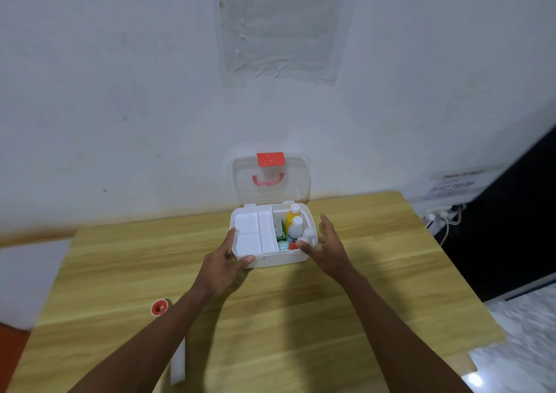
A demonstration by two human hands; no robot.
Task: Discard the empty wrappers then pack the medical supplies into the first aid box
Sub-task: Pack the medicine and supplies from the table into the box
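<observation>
Left hand (224, 265), grip clamped on the first aid box (270, 261) corner. Right hand (328, 248), grip apart, just beside the white bottle (310, 234).

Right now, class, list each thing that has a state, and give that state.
first aid box, open, lid upright
tray, in box, empty
yellow bottle, upright, capped
tape roll, unpacked on table
left hand, grips the box corner
right hand, thumb touches a white bottle

Both bare forearms stretched from the near side toward the far side. The left hand (227, 262) clasped the near-left corner of the first aid box (279, 259); the right hand (329, 249) hovered, fingers loosely spread
</observation>
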